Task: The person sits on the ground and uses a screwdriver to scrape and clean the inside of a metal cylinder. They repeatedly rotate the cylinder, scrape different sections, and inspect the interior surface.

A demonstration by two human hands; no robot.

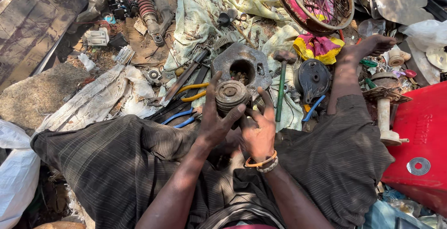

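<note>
Between my knees, over the littered ground, I hold a round ribbed metal part [230, 95], dull grey and stepped like a small pulley or clutch drum. My left hand [215, 119] is clamped on it from the left, thumb pressed against its lower rim and fingers curled behind. My right hand [259, 133], with an orange bangle [261, 162] and a beaded band at the wrist, touches it from the lower right, fingers spread and only partly closed around the part.

Just beyond the part lies a flat grey metal housing [242, 63] with a big round hole in its middle, resting on a stained pale cloth [200, 10]. To its right a hammer with a green handle [280, 89] lies pointing away from me, and beside that a dark round cover plate [312, 79]. To the left, close under my left hand, a heap of tools crowds in: pliers with yellow grips [193, 92], others with blue grips [179, 117], and a long flat bar [186, 76]. Farther off lies a red coil-spring shock absorber [145, 6], and a spoked wheel rim [316, 3] leans at the top. My bare right foot [368, 47] stretches out among small parts, and a red plastic panel [419, 140] sits at my right.
</note>
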